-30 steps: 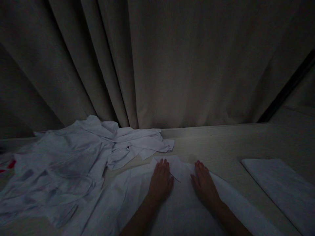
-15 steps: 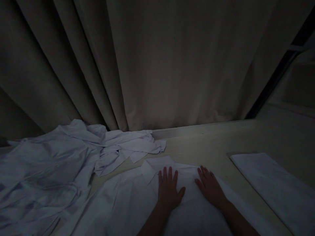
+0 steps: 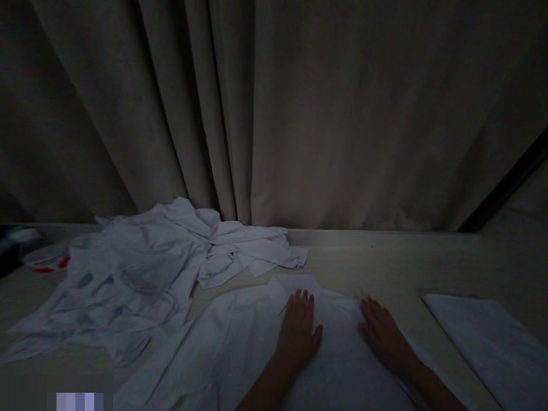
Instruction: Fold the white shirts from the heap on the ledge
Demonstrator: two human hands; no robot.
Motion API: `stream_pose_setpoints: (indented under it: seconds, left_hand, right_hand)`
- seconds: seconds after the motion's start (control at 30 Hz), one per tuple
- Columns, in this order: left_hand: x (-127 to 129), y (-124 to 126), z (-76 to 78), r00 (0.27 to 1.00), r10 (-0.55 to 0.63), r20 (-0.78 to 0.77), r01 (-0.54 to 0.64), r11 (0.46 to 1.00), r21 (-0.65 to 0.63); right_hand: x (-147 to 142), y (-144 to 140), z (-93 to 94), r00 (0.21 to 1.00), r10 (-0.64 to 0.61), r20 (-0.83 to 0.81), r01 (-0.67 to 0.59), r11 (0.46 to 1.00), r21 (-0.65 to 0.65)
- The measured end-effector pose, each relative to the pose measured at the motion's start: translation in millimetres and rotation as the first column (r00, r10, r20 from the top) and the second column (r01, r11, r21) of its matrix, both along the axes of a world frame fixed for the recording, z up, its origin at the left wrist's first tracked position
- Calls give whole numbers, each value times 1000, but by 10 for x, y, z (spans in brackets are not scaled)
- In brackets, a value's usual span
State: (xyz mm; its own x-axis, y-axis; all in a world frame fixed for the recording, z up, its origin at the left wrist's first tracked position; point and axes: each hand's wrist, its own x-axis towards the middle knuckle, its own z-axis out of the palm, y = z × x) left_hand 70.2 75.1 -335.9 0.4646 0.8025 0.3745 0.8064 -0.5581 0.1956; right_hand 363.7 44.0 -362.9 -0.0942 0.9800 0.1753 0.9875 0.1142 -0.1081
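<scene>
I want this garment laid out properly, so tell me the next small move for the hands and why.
Probably sweep both palms outward. The left hand and right hand lie flat, fingers spread, on the white garment spread on the table, and creases show in the cloth to the left of them.

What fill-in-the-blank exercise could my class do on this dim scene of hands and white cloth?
1. Both hands, the left hand and right hand, lie ____ on the spread white cloth garment.
2. The crumpled pile of white cloth lies to the person's ____.
3. Behind the pale table hangs a grey ____.
4. The folded white cloth lies to the ____.

Missing words: flat; left; curtain; right
</scene>
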Motion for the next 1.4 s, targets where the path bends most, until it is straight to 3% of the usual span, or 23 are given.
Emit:
stream_pose_setpoints:
  seconds: [0.13,0.23,0.37,0.47,0.7,1.03,1.23,1.4]
  left_hand:
    - [-850,-34,-25,959,273,-73,-265,958,106]
    - [-1357,-39,-74,922,358,-145,-338,930,142]
    - [-1596,-1,-96,897,406,-178,-387,913,132]
    - [-1669,57,-136,898,387,-209,-377,922,89]
    - [-1952,84,-280,905,362,-223,-357,932,63]
    - [-1958,185,-148,893,379,-243,-392,920,-7]
    - [-2059,203,-170,906,356,-228,-352,934,59]
    - [-2023,-40,-243,913,339,-226,-316,940,130]
  right_hand:
    - [-617,117,220,994,30,-102,-20,995,97]
    - [-1348,200,288,968,204,-146,-190,976,107]
    - [-2281,317,249,910,376,-172,-357,925,132]
    - [-2665,397,178,907,371,-199,-357,928,106]
    - [-2720,432,127,918,340,-203,-346,938,6]
    - [-2724,420,167,914,354,-197,-364,931,-17]
    - [-2722,410,204,923,336,-186,-346,938,-22]
    - [-2747,412,184,932,319,-174,-326,945,-13]
